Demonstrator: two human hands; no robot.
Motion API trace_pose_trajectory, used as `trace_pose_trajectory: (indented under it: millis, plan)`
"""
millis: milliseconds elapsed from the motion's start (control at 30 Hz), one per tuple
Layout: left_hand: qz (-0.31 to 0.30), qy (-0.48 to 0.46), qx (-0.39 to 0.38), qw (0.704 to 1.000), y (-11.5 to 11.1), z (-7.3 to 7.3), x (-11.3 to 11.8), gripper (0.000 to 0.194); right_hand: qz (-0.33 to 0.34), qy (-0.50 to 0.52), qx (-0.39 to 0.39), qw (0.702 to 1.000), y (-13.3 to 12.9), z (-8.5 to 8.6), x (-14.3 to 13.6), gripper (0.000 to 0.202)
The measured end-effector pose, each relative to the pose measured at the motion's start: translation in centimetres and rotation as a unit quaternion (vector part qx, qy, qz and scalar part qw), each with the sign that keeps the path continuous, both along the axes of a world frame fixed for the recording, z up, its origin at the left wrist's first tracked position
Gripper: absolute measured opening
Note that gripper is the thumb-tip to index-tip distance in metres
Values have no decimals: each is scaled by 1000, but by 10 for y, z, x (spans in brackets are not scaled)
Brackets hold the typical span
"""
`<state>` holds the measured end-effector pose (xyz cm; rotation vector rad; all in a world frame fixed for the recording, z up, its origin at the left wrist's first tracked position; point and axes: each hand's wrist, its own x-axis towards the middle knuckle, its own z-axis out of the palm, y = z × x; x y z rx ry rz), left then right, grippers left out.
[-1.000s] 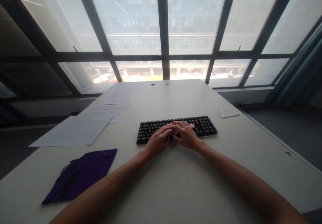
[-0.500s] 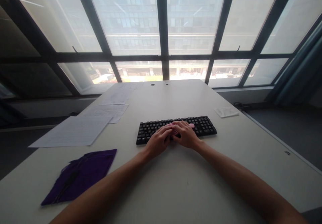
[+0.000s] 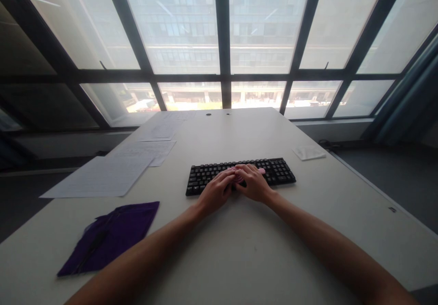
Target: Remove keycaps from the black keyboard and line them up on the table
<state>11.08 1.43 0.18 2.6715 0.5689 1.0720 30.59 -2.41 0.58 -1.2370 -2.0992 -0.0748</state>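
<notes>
A black keyboard (image 3: 279,171) lies slightly angled on the white table. On its middle keys sits a pink putty-like lump (image 3: 262,171), mostly covered by my hands, with a rounded end poking out to the right. My left hand (image 3: 215,190) comes in from the left, its fingers curved over the lump. From the other side my right hand (image 3: 252,184) presses down on it too, its fingertips meeting those of the left. Both hands are closed around the lump against the keys; the thumbs are low and partly hidden.
A purple cloth pouch (image 3: 119,232) with a dark cord lies left of my left forearm. Several printed sheets (image 3: 99,177) spread along the table's left side. A flat clear plastic packet (image 3: 310,153) rests right of the keyboard. Large windows stand behind the white table (image 3: 236,131).
The view has shifted very slightly. Both hands stay on the pink lump, and the keyboard has not visibly moved.
</notes>
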Motion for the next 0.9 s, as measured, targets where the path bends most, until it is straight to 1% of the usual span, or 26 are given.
trace_pose_trajectory:
  millis: [100, 200, 333, 500, 800, 900]
  plan:
    - [-8, 2, 2, 1000, -1, 1, 0, 52, -22, 1, 16, 1000, 0, -1, 0, 34]
    - [-6, 9, 1, 1000, -1, 1, -1, 58, -62, 3, 24, 998, 1, -3, 0, 30]
    - [4, 14, 0, 1000, 1, -3, -1, 57, -96, 12, 19, 995, 4, -5, 2, 24]
    - [1, 13, 6, 1000, 3, -5, -1, 56, -92, 19, 12, 996, 6, -6, 3, 24]
    - [6, 35, -12, 999, 2, -2, -1, 57, -93, 8, 9, 996, 4, -4, 2, 25]
    - [7, 35, -12, 999, 2, -2, -1, 57, -92, 10, 8, 996, 3, -3, 2, 29]
